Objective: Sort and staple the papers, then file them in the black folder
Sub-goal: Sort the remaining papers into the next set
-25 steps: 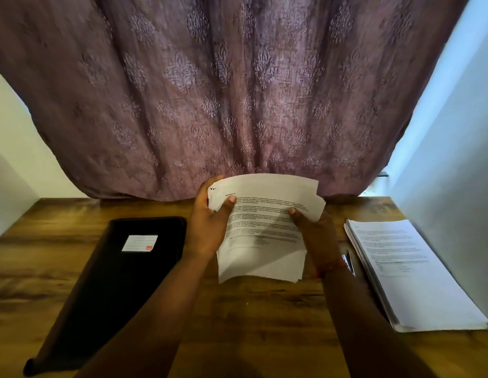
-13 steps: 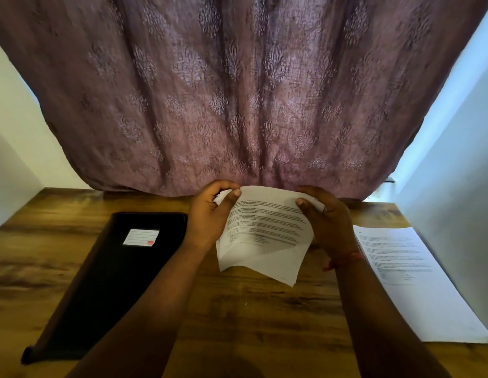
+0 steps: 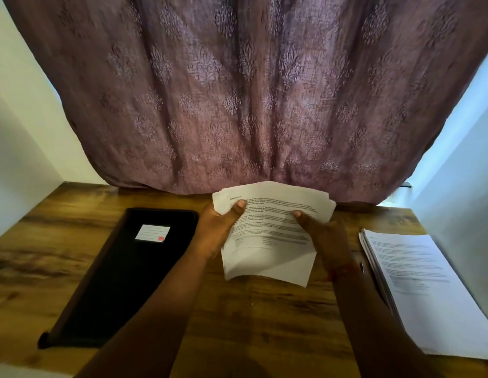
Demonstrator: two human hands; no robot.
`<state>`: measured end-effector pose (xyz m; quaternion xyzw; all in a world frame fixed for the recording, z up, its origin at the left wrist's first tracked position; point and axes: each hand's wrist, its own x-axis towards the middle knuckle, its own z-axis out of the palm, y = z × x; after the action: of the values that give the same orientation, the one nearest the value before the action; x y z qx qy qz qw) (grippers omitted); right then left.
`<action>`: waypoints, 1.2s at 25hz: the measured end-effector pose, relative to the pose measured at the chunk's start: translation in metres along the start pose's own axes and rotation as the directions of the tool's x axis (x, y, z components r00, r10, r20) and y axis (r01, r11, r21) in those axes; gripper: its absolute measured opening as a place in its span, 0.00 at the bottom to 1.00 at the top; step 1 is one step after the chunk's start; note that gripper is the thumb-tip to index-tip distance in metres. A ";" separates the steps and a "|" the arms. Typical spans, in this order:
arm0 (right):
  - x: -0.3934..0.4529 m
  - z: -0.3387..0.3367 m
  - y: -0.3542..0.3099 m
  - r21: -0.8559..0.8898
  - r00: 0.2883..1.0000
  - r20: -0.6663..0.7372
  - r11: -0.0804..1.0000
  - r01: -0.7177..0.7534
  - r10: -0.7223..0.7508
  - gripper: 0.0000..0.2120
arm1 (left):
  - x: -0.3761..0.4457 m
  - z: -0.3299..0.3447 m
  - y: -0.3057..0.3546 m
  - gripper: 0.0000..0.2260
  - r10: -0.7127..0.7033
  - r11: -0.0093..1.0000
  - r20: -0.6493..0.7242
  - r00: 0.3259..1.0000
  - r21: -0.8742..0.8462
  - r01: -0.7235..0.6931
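Observation:
I hold a small sheaf of printed white papers (image 3: pixel 270 241) above the middle of the wooden desk. My left hand (image 3: pixel 217 230) grips its left edge, thumb on the top page. My right hand (image 3: pixel 323 233) grips the right edge, thumb pressed on the text. The sheets are fanned and slightly curled. A closed black folder (image 3: pixel 123 271) with a small white label lies flat on the left. A thick stack of printed papers (image 3: pixel 425 290) lies on the right. No stapler shows.
The wooden desk (image 3: pixel 259 317) fills the foreground. A purple patterned curtain (image 3: pixel 251 91) hangs behind it down to the desk's back edge. White walls close in on both sides. A thin dark pen-like object (image 3: pixel 362 267) lies between my right wrist and the stack.
My right hand has dropped from the sheaf's top right corner to its right edge, thumb now on the page. The sheets have fanned out again at the top.

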<state>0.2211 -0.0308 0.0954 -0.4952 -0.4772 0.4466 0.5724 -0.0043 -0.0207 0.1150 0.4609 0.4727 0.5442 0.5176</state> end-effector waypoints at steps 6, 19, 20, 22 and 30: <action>-0.007 -0.004 0.001 -0.023 0.994 -0.040 0.994 0.102 -0.103 0.09 | -0.003 -0.006 0.000 0.08 0.135 0.991 -0.047 0.990 0.028 -0.134; 0.004 -0.012 -0.008 0.017 0.998 -0.030 0.998 0.063 -0.062 0.14 | -0.002 -0.004 0.003 0.16 0.088 0.996 -0.015 0.996 0.011 -0.088; 0.003 -0.009 0.000 0.012 1.000 0.010 1.000 -0.024 0.024 0.17 | -0.003 -0.001 -0.002 0.18 0.013 1.000 0.008 1.000 -0.013 -0.013; -0.003 -0.002 0.007 -0.022 0.994 0.066 0.997 -0.080 0.082 0.18 | -0.006 0.006 -0.009 0.18 -0.087 0.995 0.023 0.996 -0.052 0.089; -0.017 0.013 0.020 0.030 0.996 -0.049 0.997 -0.075 0.076 0.10 | -0.007 -0.003 -0.019 0.13 -0.113 0.994 -0.018 0.993 0.002 0.113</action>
<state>0.2052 -0.0436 0.0746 -0.5157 -0.4373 0.4621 0.5738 -0.0049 -0.0276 0.0961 0.4293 0.5032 0.5176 0.5428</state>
